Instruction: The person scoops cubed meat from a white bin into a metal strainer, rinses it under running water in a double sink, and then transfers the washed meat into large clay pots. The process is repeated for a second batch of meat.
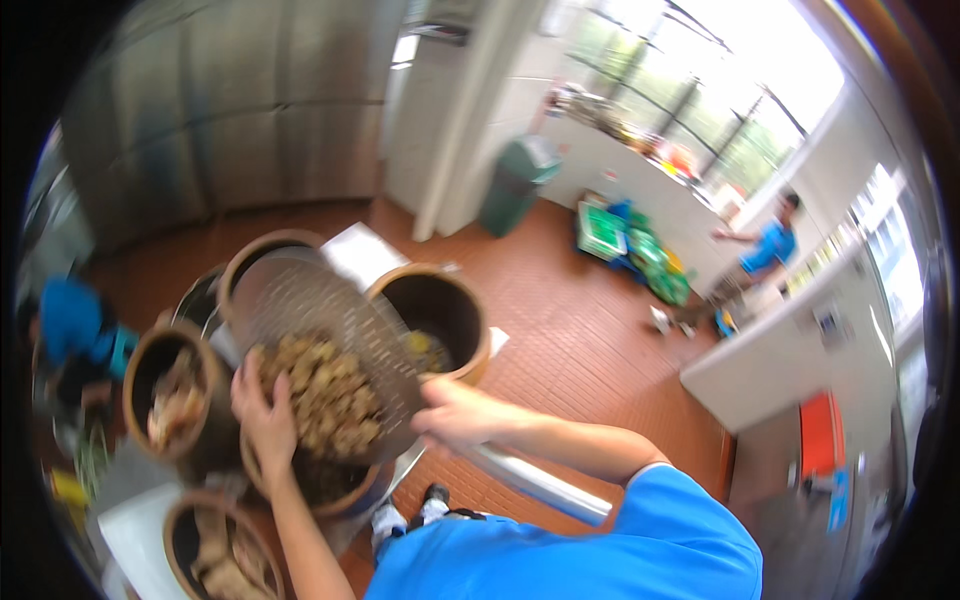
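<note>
A perforated metal colander (pixel 330 289) is tilted over a brown earthenware jar (pixel 347 491). Brown and yellowish food chunks (pixel 324 390) have gathered along its lower side. My right hand (pixel 454 416) is closed around the colander's right rim. At the left edge of the chunks is my left hand (pixel 266 416), fingers spread; whether it grips the rim or only rests there is blurred. The colander partly hides the dark inside of the jar below.
Around the colander stand a jar with yellowish pieces (pixel 471 322), a jar of pale meat-like pieces (pixel 135 382) and another filled jar (pixel 172 540). One person (pixel 71 319) is at left, another (pixel 772 240) at right. Beyond are a green bin (pixel 514 187) and green crates (pixel 600 229).
</note>
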Demonstrator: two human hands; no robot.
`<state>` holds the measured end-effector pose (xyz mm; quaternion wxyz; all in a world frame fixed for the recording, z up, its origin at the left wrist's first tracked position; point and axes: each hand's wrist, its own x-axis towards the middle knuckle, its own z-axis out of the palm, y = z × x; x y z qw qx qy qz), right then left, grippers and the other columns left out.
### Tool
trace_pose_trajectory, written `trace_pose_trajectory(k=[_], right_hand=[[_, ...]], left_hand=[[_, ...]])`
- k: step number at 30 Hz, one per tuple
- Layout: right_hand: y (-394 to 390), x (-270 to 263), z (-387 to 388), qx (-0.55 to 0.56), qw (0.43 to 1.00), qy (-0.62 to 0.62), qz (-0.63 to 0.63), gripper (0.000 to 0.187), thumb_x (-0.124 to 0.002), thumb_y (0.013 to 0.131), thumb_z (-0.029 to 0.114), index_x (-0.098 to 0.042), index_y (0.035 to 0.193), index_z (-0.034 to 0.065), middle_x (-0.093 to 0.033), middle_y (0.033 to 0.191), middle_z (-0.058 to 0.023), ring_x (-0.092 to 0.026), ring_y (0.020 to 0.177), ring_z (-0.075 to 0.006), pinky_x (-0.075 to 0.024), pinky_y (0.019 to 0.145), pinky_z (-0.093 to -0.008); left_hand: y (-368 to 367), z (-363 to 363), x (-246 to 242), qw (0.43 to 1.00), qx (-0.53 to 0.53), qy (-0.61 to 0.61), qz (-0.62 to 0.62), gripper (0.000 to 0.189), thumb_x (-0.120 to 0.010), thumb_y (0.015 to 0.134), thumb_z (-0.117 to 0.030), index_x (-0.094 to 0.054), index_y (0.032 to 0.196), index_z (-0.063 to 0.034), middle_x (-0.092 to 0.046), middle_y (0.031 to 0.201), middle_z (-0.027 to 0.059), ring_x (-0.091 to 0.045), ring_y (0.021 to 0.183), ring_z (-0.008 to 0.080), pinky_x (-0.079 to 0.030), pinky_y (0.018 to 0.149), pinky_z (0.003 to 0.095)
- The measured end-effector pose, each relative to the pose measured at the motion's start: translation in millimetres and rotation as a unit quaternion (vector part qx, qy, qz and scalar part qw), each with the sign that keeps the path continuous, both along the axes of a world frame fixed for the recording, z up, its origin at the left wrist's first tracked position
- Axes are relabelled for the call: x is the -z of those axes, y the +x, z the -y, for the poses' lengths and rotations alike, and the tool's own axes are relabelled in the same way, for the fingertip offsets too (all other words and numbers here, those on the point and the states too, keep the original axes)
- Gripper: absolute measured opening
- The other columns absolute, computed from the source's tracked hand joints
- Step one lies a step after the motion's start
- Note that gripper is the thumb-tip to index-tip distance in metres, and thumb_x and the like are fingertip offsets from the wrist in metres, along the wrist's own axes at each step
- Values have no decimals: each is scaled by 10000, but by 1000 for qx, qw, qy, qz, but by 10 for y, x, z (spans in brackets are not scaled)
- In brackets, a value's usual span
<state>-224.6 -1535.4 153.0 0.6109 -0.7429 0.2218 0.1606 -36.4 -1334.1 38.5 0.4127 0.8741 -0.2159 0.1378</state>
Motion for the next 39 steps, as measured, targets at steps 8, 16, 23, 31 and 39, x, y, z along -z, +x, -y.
trace_pose_trajectory(k=[8, 16, 23, 31, 39], right_hand=[[-13, 134, 45, -30, 998, 28, 38, 198, -497, 883, 107, -565, 913, -76, -602, 674, -105, -589, 490, -163, -490, 490, -324], [-19, 66, 38, -59, 996, -37, 60, 182, -478, 847, 63, -559, 954, -60, -586, 658, -112, -593, 516, -188, -490, 528, -352], [-16, 5, 57, -56, 991, -75, 93, 236, -497, 841, 86, -578, 900, -127, -612, 623, -187, -647, 561, -245, -517, 587, -385], [5, -169, -32, -77, 955, -248, 141, 254, -583, 830, 81, -560, 1043, -56, -620, 934, -232, -614, 919, -329, -497, 807, -437], [-125, -170, 4, -21, 989, -99, 109, 98, -499, 817, -21, -556, 897, -19, -563, 609, -52, -537, 466, -103, -435, 435, -260]], left_hand=[[-253, -90, -48, 991, -53, 50, -116, 546, -611, 901, -304, -447, 1352, -44, -419, 1342, 222, -407, 1232, 390, -338, 1033, 448], [-484, -5, -165, 995, 39, 46, 77, 608, -575, 885, -304, -390, 1419, -82, -253, 1516, 200, -191, 1396, 411, -127, 1134, 535], [-524, 54, -147, 994, 64, 43, 75, 591, -574, 876, -297, -421, 1390, -50, -312, 1495, 180, -229, 1390, 401, -118, 1135, 541], [-552, -114, -155, 995, 53, 87, 23, 439, -686, 816, -242, -587, 1186, -28, -587, 1206, 172, -549, 1109, 354, -421, 964, 431], [-895, -187, -219, 982, -54, 178, 22, 472, -675, 797, -364, -594, 1137, -47, -579, 1160, 166, -538, 1065, 358, -421, 895, 452]])
